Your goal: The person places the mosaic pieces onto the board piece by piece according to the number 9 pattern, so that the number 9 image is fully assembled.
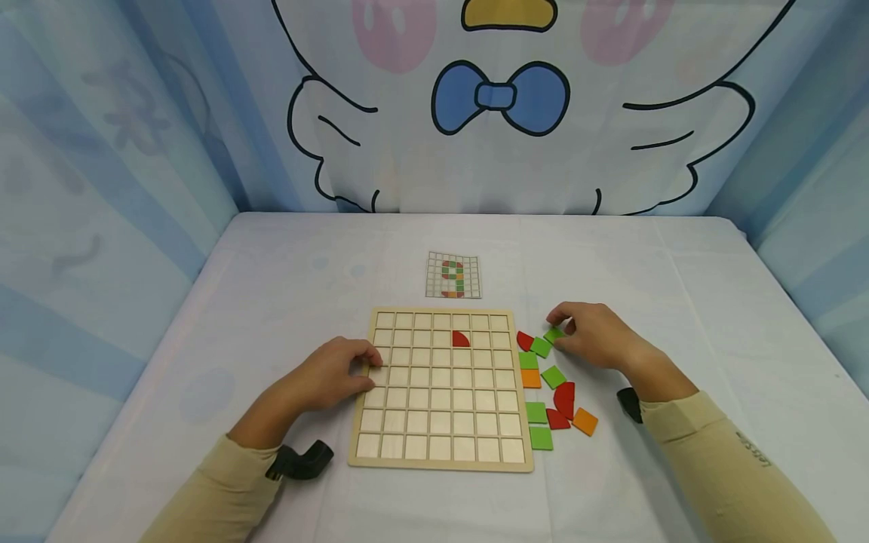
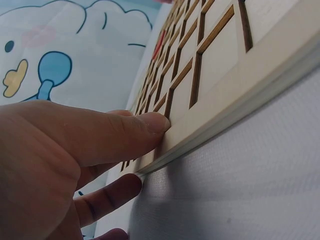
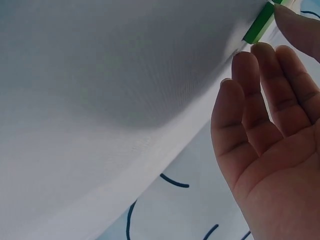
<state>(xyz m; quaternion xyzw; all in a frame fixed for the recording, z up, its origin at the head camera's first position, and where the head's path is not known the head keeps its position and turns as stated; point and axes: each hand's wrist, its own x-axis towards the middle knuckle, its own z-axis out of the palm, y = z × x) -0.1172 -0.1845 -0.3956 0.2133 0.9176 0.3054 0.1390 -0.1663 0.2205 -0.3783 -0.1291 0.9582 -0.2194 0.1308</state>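
A square wooden grid board (image 1: 441, 464) lies on the table with one red quarter-round tile (image 1: 460, 339) in a cell near its top. At the board's left edge, my left hand (image 1: 333, 375) holds the frame; the left wrist view shows the thumb on the rim and fingertips at its side. My right hand (image 1: 597, 335) pinches a green square tile (image 1: 553, 335) right of the board. In the right wrist view thumb and fingertips are at this green tile (image 3: 260, 24). Another green tile (image 1: 541, 347) and a red piece (image 1: 525, 341) lie just beside it.
Several loose tiles are strewn along the board's right side, among them an orange square (image 1: 585, 421), a red half-round (image 1: 564, 400) and a green square (image 1: 541, 438). Beyond the board lies a small card (image 1: 453, 275) with a coloured grid pattern. Printed curtains surround the table.
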